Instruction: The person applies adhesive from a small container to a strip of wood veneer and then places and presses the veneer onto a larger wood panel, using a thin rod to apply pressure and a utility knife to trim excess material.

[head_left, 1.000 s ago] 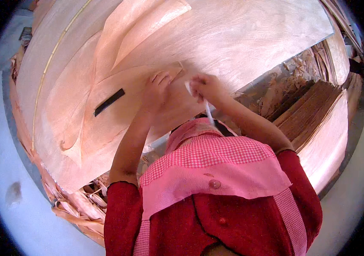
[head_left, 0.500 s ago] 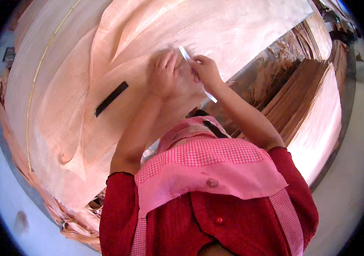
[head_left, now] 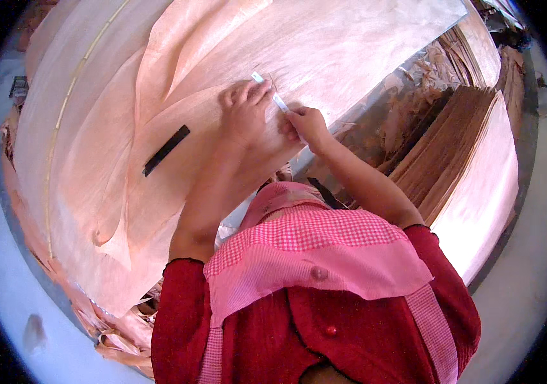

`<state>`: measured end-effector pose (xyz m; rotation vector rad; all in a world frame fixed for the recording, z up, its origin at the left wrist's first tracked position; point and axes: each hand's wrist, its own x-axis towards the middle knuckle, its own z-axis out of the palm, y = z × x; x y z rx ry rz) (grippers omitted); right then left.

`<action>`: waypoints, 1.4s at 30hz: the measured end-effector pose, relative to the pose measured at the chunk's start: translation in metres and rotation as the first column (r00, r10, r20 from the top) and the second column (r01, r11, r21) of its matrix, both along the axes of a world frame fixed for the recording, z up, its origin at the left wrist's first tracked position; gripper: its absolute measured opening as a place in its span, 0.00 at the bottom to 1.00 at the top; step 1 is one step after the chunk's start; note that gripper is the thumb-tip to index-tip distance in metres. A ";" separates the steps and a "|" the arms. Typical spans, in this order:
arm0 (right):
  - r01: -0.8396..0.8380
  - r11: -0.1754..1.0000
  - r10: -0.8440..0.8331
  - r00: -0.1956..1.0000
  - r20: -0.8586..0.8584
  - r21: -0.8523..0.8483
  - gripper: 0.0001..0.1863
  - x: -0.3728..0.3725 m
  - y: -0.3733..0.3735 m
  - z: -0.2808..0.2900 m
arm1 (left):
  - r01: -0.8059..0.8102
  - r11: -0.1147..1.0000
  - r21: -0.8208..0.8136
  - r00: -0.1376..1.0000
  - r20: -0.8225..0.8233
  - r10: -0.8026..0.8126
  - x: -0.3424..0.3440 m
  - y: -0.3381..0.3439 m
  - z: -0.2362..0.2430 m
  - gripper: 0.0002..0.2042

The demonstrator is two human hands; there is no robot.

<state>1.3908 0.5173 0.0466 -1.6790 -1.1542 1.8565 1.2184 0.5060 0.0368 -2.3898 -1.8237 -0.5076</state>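
Observation:
A narrow white strip (head_left: 279,102), its exact kind unclear, lies at a slant over a pale wood veneer sheet (head_left: 363,45). My right hand (head_left: 307,127) is closed on its near part, thumb on top and fingers curled under. My left hand (head_left: 246,110) rests on the sheet with fingers spread, the fingertips beside and partly over the strip's far part. By those fingertips a thin dark sliver or split shows in the veneer. To the left, a flat black strip (head_left: 166,150) lies on the sheet, touched by neither hand.
Loose, curled veneer sheets (head_left: 158,70) overlap on the left. A thin yellowish rod (head_left: 68,96) runs along their far left. At right stands a thick stack of brown veneer (head_left: 446,153), with torn scraps (head_left: 408,96) beside it. More scraps (head_left: 120,349) hang at lower left.
The white strip has shifted away from me and left, its far end now by my left fingertips. My right hand has moved slightly nearer to me; the left stays on the sheet.

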 end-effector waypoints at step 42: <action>-0.560 0.804 0.558 0.827 -0.069 -0.199 0.09 -0.243 -0.279 0.078 | -0.790 0.542 -0.286 0.486 -0.831 0.271 -0.663 -0.275 0.130 0.13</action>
